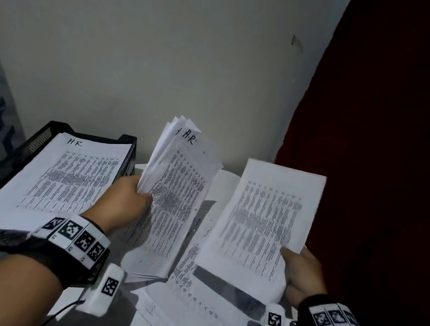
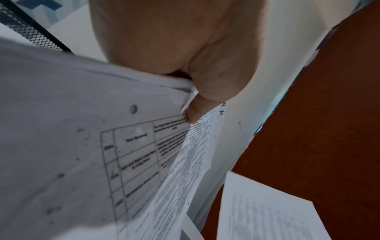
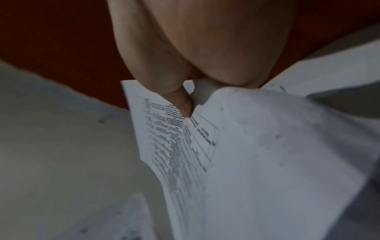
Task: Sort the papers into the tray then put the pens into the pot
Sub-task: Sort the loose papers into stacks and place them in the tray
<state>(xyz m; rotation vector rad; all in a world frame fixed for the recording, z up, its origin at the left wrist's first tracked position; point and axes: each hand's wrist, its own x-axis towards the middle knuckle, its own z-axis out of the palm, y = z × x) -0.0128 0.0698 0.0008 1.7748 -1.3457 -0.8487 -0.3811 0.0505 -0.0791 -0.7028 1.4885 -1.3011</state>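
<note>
White worktop [image 1: 23, 299] carries a black mesh tray [image 1: 31, 145] at the left, already loaded: a printed sheet marked "H.R" [image 1: 68, 178] lies flat on its top level. So sorting is under way, not finished. More loose papers [image 1: 189, 297] lie spread on the worktop between the two arms, unsorted. Left hand [image 1: 122, 202] has its grip closed on a fanned bundle of sheets [image 1: 177, 185], held up just right of the tray, top one also marked "H.R". Right hand [image 1: 300, 274] pinches a single printed sheet [image 1: 264, 219] by its lower corner, lifted clear of the pile; its heading can't be read. Judging by this: papers maybe half sorted, held ones and worktop ones left. No pens or pot in view, so the pen step is not started as far as shown.
</note>
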